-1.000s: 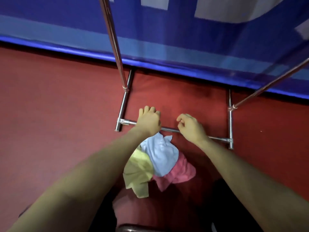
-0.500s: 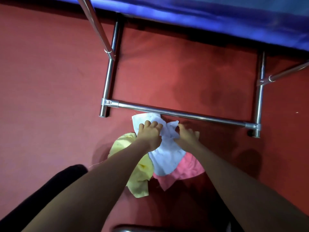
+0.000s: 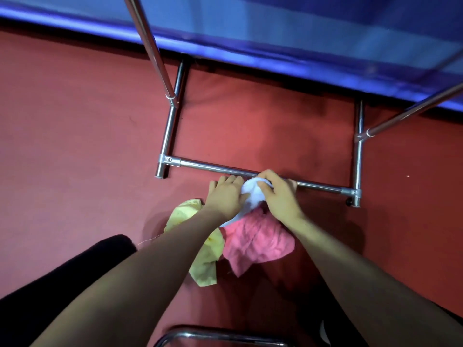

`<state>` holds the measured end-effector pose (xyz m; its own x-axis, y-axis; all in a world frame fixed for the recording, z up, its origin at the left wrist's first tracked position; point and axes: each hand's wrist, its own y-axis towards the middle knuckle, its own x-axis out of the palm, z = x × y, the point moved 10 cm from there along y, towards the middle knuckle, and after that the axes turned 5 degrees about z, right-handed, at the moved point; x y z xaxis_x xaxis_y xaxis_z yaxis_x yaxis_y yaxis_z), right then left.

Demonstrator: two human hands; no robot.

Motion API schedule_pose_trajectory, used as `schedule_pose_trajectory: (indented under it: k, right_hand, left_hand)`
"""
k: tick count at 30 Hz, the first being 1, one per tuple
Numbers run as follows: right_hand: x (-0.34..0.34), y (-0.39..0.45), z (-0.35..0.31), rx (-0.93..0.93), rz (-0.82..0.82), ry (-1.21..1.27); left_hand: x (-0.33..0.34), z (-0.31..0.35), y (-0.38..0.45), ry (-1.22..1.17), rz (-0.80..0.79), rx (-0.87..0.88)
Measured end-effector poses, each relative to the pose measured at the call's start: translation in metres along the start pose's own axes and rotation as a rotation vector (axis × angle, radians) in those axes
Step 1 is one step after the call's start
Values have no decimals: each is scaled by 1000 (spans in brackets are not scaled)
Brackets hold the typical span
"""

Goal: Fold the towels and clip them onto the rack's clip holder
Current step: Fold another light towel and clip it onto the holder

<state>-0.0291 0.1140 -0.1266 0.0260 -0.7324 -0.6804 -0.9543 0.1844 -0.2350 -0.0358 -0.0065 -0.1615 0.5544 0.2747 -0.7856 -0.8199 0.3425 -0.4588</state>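
Three small towels lie in a heap on the red carpet just in front of the rack's low crossbar point(image 3: 213, 167). My left hand point(image 3: 225, 196) and my right hand point(image 3: 279, 194) both grip the white towel point(image 3: 251, 195), bunched between them on top of the heap. A pink towel point(image 3: 258, 240) lies crumpled under my right wrist. A yellow towel point(image 3: 203, 251) lies partly under my left forearm. The chrome rack's base frame and two slanted uprights point(image 3: 152, 48) are in view; no clip holder shows.
A blue fabric wall point(image 3: 300, 33) runs along the far edge of the carpet behind the rack. A dark shape point(image 3: 62, 279) sits at the lower left, and a curved chrome tube point(image 3: 213, 335) at the bottom edge.
Both hands came down from the crossbar onto the heap and closed on the white towel, gathering it up into a bunch. The pink towel is more exposed now.
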Motion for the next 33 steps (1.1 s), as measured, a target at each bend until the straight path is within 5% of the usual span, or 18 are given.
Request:
schedule_pose_trajectory:
  k: [12,19,28,33]
  right_hand:
    - [-163,-60,-122,-142,323,80]
    - [-271,-102,-175,-130,546,166]
    - [-337,-158,-251,-249,495,115]
    - [-354,-176,-287,-407,459,-331]
  left_hand:
    - [-162,84,-106,304,304,130]
    - [-259,119,-187,53,561,149]
    - [-365,175,-257,-229,768,234]
    - [-424,201,-296,94,1023,237]
